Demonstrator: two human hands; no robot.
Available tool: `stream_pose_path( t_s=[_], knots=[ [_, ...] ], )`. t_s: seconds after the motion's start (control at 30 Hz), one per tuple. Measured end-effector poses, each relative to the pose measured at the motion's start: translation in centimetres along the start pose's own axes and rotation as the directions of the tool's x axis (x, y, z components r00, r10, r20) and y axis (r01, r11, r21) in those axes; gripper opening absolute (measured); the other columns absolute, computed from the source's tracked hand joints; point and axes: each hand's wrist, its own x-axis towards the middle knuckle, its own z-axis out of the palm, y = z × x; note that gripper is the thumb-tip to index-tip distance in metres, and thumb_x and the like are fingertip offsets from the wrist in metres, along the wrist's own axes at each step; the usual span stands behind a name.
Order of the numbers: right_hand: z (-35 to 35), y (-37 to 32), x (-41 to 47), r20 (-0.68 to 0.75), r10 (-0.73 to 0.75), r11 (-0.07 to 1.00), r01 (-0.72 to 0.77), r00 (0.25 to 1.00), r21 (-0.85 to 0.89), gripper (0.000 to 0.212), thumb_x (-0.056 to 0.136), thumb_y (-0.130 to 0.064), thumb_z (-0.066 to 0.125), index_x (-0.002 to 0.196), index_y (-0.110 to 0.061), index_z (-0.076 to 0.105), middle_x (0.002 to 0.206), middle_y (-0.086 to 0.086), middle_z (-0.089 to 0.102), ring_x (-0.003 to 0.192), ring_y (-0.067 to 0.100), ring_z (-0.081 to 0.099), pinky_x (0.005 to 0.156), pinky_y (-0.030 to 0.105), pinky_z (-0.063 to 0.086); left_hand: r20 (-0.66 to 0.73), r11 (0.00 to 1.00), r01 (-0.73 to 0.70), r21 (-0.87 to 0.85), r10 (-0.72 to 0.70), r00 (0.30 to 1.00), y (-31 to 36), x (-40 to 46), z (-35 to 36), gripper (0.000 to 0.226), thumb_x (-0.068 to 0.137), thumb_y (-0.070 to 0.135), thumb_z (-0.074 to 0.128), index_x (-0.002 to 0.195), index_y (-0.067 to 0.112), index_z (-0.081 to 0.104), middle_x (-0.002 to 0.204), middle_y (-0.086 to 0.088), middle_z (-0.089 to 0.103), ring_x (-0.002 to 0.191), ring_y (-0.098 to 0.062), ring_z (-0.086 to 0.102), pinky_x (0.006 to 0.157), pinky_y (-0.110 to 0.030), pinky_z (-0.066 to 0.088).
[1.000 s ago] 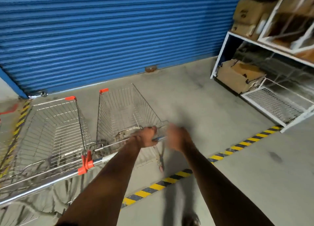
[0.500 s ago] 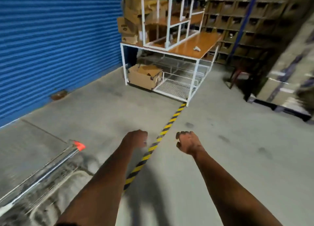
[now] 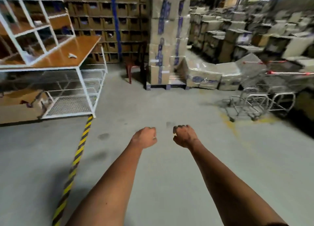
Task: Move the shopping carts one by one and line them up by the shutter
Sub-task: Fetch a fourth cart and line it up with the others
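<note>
- Both arms reach forward over a bare concrete floor (image 3: 169, 157); the left hand (image 3: 144, 137) and right hand (image 3: 184, 135) are curled into loose fists, close together, holding and touching nothing.
- Shopping carts (image 3: 265, 88) — metal, red-handled — stand nested at the far right, against wrapped cardboard boxes (image 3: 203, 74), well apart from the hands.
- A yellow-and-black floor stripe (image 3: 76, 159) runs from the near left to the leg of a white-framed workbench (image 3: 68, 54).
- Open floor lies between hands and carts; a tall carton stack (image 3: 168, 37) closes the far middle.
</note>
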Motion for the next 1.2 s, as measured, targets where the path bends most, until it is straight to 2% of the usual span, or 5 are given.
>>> stream_pose_path(
  t_s=[0.43, 0.63, 0.97, 1.1, 1.2],
  knots=[
    [-1.0, 29.7, 5.6, -0.021, 0.37, 0.928, -0.369, 0.929, 0.039, 0.032, 0.088, -0.025, 0.059, 0.119, -0.018, 0.066, 0.121, 0.007, 0.072, 0.113, 0.029, 0.066, 0.095, 0.036, 0.043, 0.084, 0.932, -0.354, 0.078, 0.348, 0.934, 20.0, 28.3, 2.1, 0.022, 0.089, 0.03, 0.057, 0.108, 0.022, 0.062, 0.112, -0.004, 0.067, 0.101, -0.027, 0.065, 0.084, -0.034, 0.054],
    [-2.1, 41.9, 8.9, -0.016, 0.479, 0.877, -0.477, 0.878, 0.055, 0.034, 0.092, -0.026, 0.059, 0.124, -0.019, 0.065, 0.126, 0.007, 0.07, 0.118, 0.03, 0.064, 0.098, 0.035, 0.043, 0.164, 0.846, -0.525, 0.091, 0.507, 0.846, 29.5, 41.4, 1.2, 0.024, 0.088, 0.033, 0.058, 0.111, 0.024, 0.061, 0.112, -0.002, 0.065, 0.1, -0.025, 0.064, 0.084, -0.035, 0.053],
    [-1.6, 61.2, 13.1, -0.072, 0.612, 0.79, -0.605, 0.788, 0.097, 0.031, 0.091, -0.027, 0.059, 0.12, -0.02, 0.066, 0.118, 0.006, 0.073, 0.11, 0.029, 0.067, 0.093, 0.037, 0.046, 0.157, 0.76, -0.646, 0.07, 0.631, 0.76, 45.3, 58.9, 4.0, 0.023, 0.089, 0.032, 0.057, 0.11, 0.023, 0.061, 0.114, -0.002, 0.065, 0.107, -0.025, 0.061, 0.088, -0.035, 0.052],
    [-0.4, 71.0, 15.6, -0.086, 0.627, 0.778, -0.618, 0.774, 0.112, 0.03, 0.092, -0.028, 0.06, 0.121, -0.019, 0.066, 0.119, 0.007, 0.073, 0.111, 0.03, 0.067, 0.093, 0.038, 0.047, 0.149, 0.727, -0.683, 0.071, 0.669, 0.728, 53.0, 66.7, 6.8, 0.012, 0.088, 0.027, 0.058, 0.1, 0.025, 0.059, 0.111, -0.004, 0.066, 0.104, -0.027, 0.063, 0.085, -0.036, 0.053],
    [0.2, 79.5, 17.5, -0.097, 0.633, 0.773, -0.621, 0.768, 0.132, 0.03, 0.091, -0.027, 0.061, 0.12, -0.018, 0.066, 0.118, 0.008, 0.072, 0.111, 0.031, 0.066, 0.093, 0.039, 0.047, 0.149, 0.72, -0.688, 0.092, 0.673, 0.724, 59.7, 72.4, 8.9, 0.017, 0.09, 0.028, 0.056, 0.104, 0.02, 0.062, 0.109, -0.005, 0.067, 0.101, -0.028, 0.063, 0.083, -0.038, 0.054]
  ],
)
